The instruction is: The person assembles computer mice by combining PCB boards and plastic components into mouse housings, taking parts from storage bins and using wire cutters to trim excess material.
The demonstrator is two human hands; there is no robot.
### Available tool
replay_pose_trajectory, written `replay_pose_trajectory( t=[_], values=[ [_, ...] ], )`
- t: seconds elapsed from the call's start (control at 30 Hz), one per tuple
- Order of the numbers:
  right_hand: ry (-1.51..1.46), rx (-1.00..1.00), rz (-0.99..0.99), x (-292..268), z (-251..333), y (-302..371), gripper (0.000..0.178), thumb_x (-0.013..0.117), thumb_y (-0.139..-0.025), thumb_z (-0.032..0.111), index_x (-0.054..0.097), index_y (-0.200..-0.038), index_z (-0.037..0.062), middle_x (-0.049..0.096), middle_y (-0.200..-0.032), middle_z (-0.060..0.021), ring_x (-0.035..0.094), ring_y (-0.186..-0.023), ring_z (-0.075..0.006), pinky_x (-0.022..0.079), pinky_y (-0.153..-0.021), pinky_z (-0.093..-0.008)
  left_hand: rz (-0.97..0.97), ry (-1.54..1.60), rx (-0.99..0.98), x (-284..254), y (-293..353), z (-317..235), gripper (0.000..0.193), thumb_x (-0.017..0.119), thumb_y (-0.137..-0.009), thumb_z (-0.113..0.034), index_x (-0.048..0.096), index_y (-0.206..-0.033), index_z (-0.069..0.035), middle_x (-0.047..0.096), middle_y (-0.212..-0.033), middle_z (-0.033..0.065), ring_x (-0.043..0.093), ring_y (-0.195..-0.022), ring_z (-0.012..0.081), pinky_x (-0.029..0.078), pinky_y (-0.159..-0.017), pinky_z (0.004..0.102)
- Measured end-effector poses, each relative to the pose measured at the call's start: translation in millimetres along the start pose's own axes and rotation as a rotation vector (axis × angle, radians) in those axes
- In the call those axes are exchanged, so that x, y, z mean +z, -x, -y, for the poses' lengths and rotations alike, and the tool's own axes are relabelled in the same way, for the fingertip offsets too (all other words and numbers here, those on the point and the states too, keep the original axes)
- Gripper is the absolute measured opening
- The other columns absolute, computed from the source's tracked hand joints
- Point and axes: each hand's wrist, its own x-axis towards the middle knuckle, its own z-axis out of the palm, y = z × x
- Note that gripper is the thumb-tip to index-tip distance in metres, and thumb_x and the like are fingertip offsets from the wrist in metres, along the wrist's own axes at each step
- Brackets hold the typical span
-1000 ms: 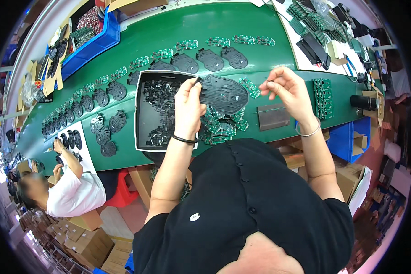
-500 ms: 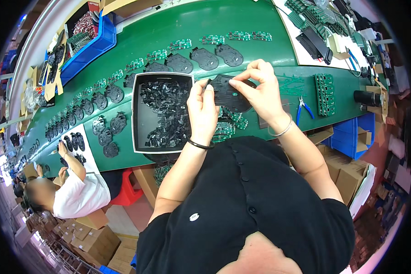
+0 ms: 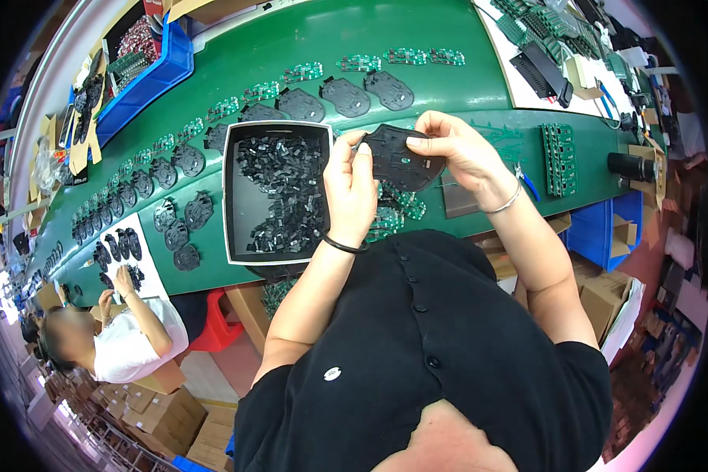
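A black plastic mouse base (image 3: 401, 161) is held up over the near part of the bench, its inner side with ribs and a small light slot showing. My left hand (image 3: 349, 189) grips its left edge between thumb and fingers. On its right side, my right hand (image 3: 462, 153) is closed, the thumb lying over the upper face and the other fingers around the edge. Whether a small part is pinched under that thumb is hidden. Just left of my left hand stands a white-rimmed box (image 3: 226, 197) with many small black plastic parts (image 3: 283, 189). Green circuit boards (image 3: 387, 222) lie below the base.
Rows of mouse bases (image 3: 344, 96) and circuit boards (image 3: 360, 62) run along the green bench (image 3: 401, 27). Blue-handled pliers (image 3: 529, 186) and a stack of boards (image 3: 558, 160) lie right. A blue bin (image 3: 165, 75) stands far left. A co-worker (image 3: 138, 338) sits left.
The mouse base has turned slightly. My right hand has shifted right and wrapped more around its right edge. The co-worker's arms have moved.
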Motion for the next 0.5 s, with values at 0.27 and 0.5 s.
replay_pose_trajectory(
  t=[0.27,0.5],
  values=[
    [0.184,-0.040,0.042,-4.8,8.1,-3.4,0.022,0.072,-0.072,0.011,0.051,-0.076,0.0086,0.055,-0.070,0.0025,0.050,-0.063,-0.0054,0.038,-0.057,-0.0189,0.034,-0.045,-0.017,-1.0,-2.8,-2.3,0.018,0.047,-0.090,-0.010,0.054,-0.105,-0.002,0.049,-0.065,-0.0044,0.038,-0.048,0.0006,0.031,-0.042,0.0178],
    [0.099,-0.091,-0.027,-2.0,0.4,-0.9,0.021,0.073,-0.073,0.012,0.052,-0.074,0.0072,0.055,-0.070,0.0021,0.050,-0.062,-0.0050,0.038,-0.057,-0.0187,0.009,0.017,-0.091,3.3,-1.0,2.0,0.017,0.046,-0.090,-0.010,0.053,-0.104,-0.003,0.050,-0.065,-0.0042,0.038,-0.046,0.0004,0.030,-0.040,0.0173]
  ],
)
